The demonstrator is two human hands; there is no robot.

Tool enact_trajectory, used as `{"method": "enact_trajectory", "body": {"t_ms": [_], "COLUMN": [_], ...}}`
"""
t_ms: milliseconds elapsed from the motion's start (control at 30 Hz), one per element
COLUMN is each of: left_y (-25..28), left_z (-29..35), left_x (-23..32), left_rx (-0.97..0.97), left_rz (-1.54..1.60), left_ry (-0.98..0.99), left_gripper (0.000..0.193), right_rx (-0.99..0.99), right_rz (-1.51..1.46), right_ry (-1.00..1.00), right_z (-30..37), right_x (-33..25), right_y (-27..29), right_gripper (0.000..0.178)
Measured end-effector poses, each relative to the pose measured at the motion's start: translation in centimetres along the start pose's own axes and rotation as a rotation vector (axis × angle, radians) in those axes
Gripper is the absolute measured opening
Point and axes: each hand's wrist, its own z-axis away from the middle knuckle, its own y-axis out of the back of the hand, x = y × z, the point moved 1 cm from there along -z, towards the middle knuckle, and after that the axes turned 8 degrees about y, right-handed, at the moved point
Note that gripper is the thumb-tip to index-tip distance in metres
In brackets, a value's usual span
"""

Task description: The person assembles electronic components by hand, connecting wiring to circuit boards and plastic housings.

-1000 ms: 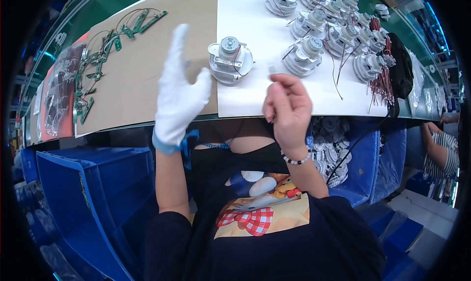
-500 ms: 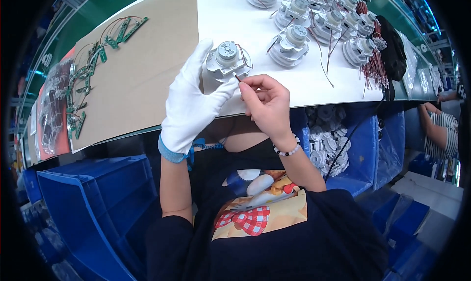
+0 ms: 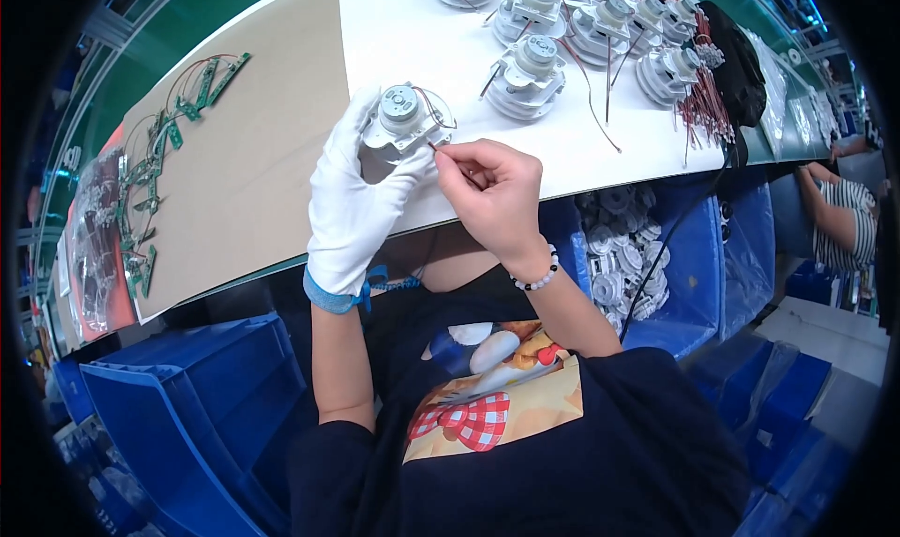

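Note:
In a white glove, my left hand [image 3: 354, 192] grips a small motor assembly [image 3: 401, 111], a silver round motor on a white plastic housing, thumb and fingers around its sides. It is tilted, motor side up, over the table. A thin dark wire [image 3: 433, 148] runs at the housing's near edge. My bare right hand [image 3: 495, 188], with a beaded bracelet on its wrist, pinches this wire between thumb and forefinger, close to the gloved fingertips. The wire's far end is hidden by the fingers.
Several similar motor assemblies [image 3: 527, 76] with trailing wires stand at the far right, beside a bundle of red-brown wires [image 3: 705, 115]. Green circuit boards [image 3: 150, 195] lie wired together on brown board [image 3: 253, 134] at left. Below the table edge, a blue bin [image 3: 689, 256] holds white plastic parts [image 3: 626, 256].
The table and everything on it have shifted left in the picture. Both hands keep their grip; the right fingers are more curled and lie closer against the motor housing's edge.

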Motion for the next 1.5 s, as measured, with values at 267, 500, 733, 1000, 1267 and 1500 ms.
{"method": "enact_trajectory", "body": {"t_ms": [267, 500, 733, 1000, 1267, 1500], "left_y": [0.0, -0.2, -0.9, -1.0, -1.8, -2.1], "left_z": [0.0, 0.1, -0.1, -1.0, -1.0, -1.7], "left_x": [-0.2, -0.1, -0.8, -0.6, -0.5, -0.3], "left_rx": [0.02, 0.044, 0.051, 0.074, 0.003, -0.02], "left_rz": [0.02, 0.016, 0.083, -0.073, 0.042, 0.102], "left_ry": [-0.017, -0.024, 0.018, -0.127, 0.035, 0.016], "left_gripper": [0.053, 0.052, 0.051, 0.058, 0.06, 0.058], "right_rx": [-0.032, -0.047, -0.015, -0.161, -0.106, -0.136], "right_rz": [0.248, 0.287, -0.197, -0.324, -0.346, -0.395], "right_ry": [0.193, 0.296, -0.223, -0.443, -0.386, -0.434], "right_z": [-0.5, -1.1, -2.0, -3.2, -3.2, -3.7], "right_x": [-1.0, -0.9, 0.3, -0.3, 0.6, 0.5], "right_y": [0.2, 0.1, 1.0, 2.3, 2.4, 2.2], "right_gripper": [0.003, 0.004, 0.006, 0.007, 0.008, 0.009]}}
